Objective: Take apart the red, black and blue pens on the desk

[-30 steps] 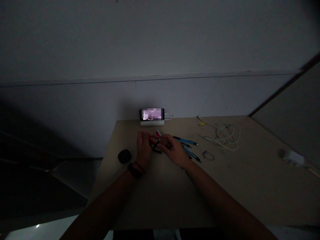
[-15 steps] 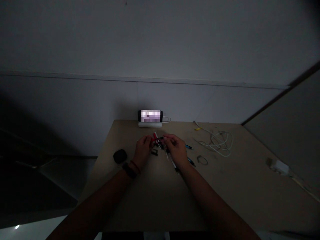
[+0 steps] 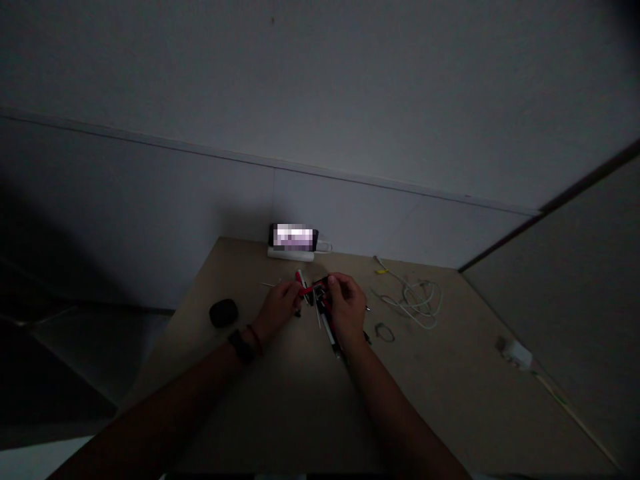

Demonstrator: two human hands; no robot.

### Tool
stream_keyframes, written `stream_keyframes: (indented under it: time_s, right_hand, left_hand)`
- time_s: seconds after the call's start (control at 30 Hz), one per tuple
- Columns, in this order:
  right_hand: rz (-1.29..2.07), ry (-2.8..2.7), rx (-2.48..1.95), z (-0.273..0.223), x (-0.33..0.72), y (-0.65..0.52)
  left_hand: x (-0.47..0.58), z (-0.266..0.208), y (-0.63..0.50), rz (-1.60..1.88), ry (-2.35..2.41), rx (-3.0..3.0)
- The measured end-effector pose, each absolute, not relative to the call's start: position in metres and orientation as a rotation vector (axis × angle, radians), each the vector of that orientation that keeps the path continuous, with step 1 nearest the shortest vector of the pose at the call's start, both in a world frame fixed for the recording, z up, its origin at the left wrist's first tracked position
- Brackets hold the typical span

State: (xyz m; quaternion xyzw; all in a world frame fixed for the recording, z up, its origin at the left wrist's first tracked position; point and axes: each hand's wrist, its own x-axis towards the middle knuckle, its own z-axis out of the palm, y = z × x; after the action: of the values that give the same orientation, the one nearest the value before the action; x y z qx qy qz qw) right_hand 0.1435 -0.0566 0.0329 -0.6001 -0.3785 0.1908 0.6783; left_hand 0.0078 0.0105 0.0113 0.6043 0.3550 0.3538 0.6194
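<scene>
Between my hands spans a slim red and black pen-like piece, its exact kind unclear in the dim light. The fingertips of my left hand pinch its red end. My right hand is closed on the black end, with the thumb and index finger pressed together. Under and between the hands lies a small cluster of dark, red and white parts, partly covered by my fingers. A white pen-like stick with a dark tip slants toward me beside my right hand. Another red and white stick points toward the wall.
A phone with a blurred screen leans on a white block by the wall. At left sits a rounded black case. A tangled white cable, a small loop and a white plug adapter lie rightward.
The view has tilted and shifted. My left hand has drawn slightly away from the right, and more of the red part shows between them. The right hand now covers more of the pens beside it.
</scene>
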Motion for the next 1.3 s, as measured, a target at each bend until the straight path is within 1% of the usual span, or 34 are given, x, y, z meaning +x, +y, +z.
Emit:
stream_keyframes:
  time_s: [0.13, 0.27, 0.47, 0.63, 0.9, 1.3]
  right_hand:
    - [0.266, -0.993, -1.355, 0.036, 0.141, -0.061]
    - [0.216, -1.118, -1.354, 0.038, 0.138, -0.064]
    - [0.250, -1.095, -1.369, 0.038, 0.136, -0.065]
    - [0.198, -1.225, -1.435, 0.034, 0.139, -0.063]
    - [0.312, -1.057, -1.335, 0.028, 0.134, -0.062]
    - [0.316, -1.032, -1.338, 0.031, 0.136, -0.060]
  left_hand:
    - [0.006, 0.013, 0.006, 0.718, 0.780, 1.551]
    - [0.005, 0.011, 0.003, 0.674, 0.700, 1.616]
    - [0.005, 0.010, 0.001, 0.647, 0.683, 1.625]
    - [0.007, 0.008, 0.001, 0.647, 0.689, 1.586]
    - [0.009, 0.007, 0.002, 0.633, 0.670, 1.548]
    - [0.005, 0.006, 0.003, 0.600, 0.660, 1.650]
